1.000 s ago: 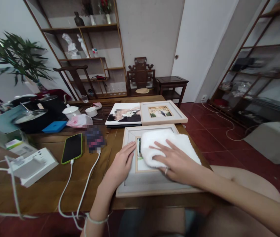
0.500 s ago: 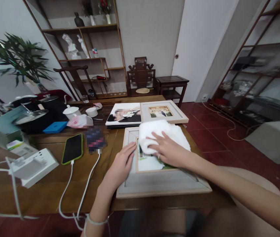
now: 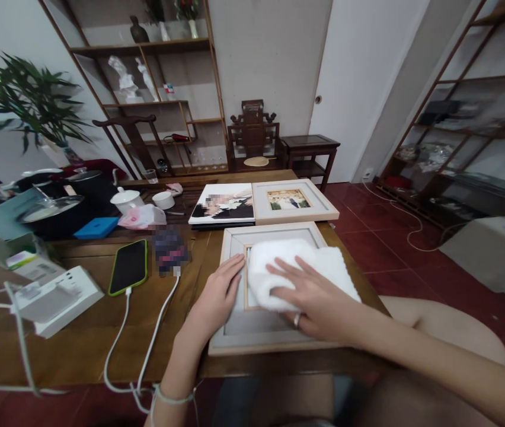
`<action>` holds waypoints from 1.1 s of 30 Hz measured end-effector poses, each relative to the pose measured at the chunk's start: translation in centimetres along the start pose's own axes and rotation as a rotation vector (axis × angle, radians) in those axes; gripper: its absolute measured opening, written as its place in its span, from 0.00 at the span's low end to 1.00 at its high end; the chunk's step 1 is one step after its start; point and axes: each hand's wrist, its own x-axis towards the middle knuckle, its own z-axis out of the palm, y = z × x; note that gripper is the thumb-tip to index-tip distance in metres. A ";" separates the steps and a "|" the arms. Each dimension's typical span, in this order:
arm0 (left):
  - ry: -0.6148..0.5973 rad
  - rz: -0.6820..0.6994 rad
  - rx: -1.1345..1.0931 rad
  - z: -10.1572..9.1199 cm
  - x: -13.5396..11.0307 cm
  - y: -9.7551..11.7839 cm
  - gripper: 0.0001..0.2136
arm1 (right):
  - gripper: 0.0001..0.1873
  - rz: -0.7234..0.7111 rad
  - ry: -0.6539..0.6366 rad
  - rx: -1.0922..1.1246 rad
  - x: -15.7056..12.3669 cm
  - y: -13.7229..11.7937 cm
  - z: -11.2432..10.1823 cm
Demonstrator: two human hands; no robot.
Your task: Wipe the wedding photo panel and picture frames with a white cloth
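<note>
A large pale picture frame [image 3: 252,332] lies flat near the front edge of the wooden table [image 3: 79,350]. My left hand [image 3: 219,293] rests flat on the frame's left border, fingers stretched out. My right hand [image 3: 312,293] presses a white fluffy towel [image 3: 279,264] onto the glass in the frame's middle, fingers spread over the cloth. The towel hides most of the picture.
Behind the large frame lie a smaller framed photo [image 3: 294,201] and a frameless photo print [image 3: 223,204]. To the left are a phone in a green case [image 3: 128,267] with a white cable, a white box [image 3: 54,299], a blue box [image 3: 96,228], pots and a white teapot [image 3: 125,200].
My right hand pushed the towel to the far end of the frame, then drew it back toward me over the glass. The left hand stayed on the frame's left border.
</note>
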 end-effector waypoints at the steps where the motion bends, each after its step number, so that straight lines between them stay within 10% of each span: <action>1: 0.004 -0.002 -0.005 0.0 0.0 0.0 0.19 | 0.21 0.024 0.043 -0.045 0.6 1.2 0.1; 9: -0.004 -0.002 -0.007 -0.1 0.1 0.1 0.19 | 0.20 0.114 0.168 -0.151 5.3 5.3 -0.8; 23: -0.008 -0.016 0.011 0.1 0.1 -0.2 0.19 | 0.17 -0.143 -0.179 0.097 -2.7 -4.7 -1.8; 33: -0.006 -0.009 -0.009 -0.2 0.1 0.1 0.19 | 0.20 0.125 0.170 -0.209 1.6 5.2 -1.0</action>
